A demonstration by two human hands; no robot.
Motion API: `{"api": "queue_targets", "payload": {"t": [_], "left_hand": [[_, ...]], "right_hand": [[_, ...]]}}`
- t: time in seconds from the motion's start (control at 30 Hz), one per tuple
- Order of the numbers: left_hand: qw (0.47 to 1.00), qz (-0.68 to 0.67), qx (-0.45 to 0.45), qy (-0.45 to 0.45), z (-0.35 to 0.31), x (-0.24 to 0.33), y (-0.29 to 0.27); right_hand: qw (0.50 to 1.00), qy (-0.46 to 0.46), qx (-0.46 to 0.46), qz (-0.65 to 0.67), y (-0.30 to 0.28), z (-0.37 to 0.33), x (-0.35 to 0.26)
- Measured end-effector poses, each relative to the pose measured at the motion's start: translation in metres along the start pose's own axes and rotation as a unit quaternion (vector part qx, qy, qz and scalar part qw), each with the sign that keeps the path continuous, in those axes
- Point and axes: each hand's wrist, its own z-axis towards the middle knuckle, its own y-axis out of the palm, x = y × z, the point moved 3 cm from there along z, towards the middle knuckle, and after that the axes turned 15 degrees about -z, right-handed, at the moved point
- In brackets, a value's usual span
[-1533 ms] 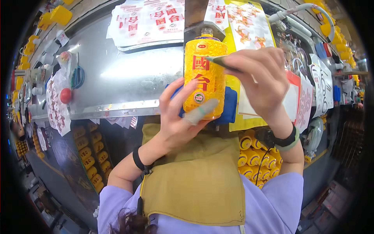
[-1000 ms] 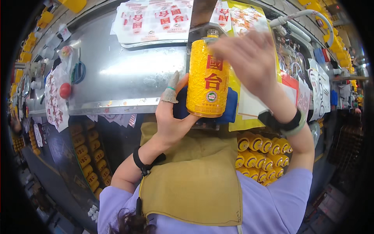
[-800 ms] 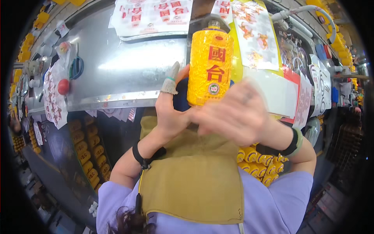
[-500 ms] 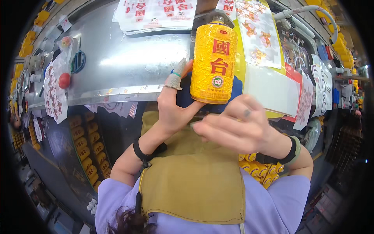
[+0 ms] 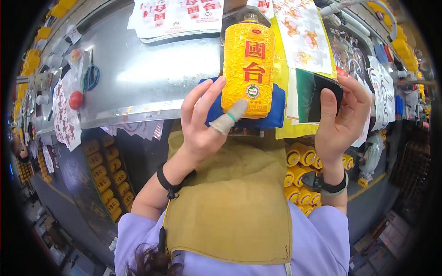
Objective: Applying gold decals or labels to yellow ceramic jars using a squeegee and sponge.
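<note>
A yellow embossed bottle (image 5: 248, 69) with red characters and a round green emblem lies face up, its clear neck pointing away, on a blue pad (image 5: 276, 108). My left hand (image 5: 202, 122) is at its lower left, fingers spread. One finger, in a pale cloth cot with a turquoise band, rests on the bottle's lower front. Two other fingers point up beside its left side. To the right of the bottle, my right hand (image 5: 343, 110) grips a flat black-and-green scraper (image 5: 315, 94) between thumb and fingers, over the white sheets.
Printed decal sheets lie on the metal table (image 5: 138, 69) at the back, and another decal sheet (image 5: 304, 32) at the right. Scissors (image 5: 91, 76) and a red ball (image 5: 75, 100) are at the left. Yellow bottles (image 5: 299, 179) are stacked below the table.
My right hand has moved right, away from the bottle's lower end, and now holds the scraper. My left hand has turned, bringing its cot-covered finger onto the bottle's front.
</note>
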Motion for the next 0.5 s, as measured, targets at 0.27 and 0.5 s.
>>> {"api": "queue_targets", "payload": {"t": [0.27, 0.5], "left_hand": [[0.997, 0.009, -0.078, 0.008, 0.024, 0.018, 0.011], [0.998, -0.065, -0.028, -0.001, 0.011, -0.003, 0.009]], "right_hand": [[0.967, 0.217, -0.100, 0.092, 0.014, -0.030, 0.013], [0.955, 0.255, -0.098, 0.114, 0.025, -0.045, 0.011]]}}
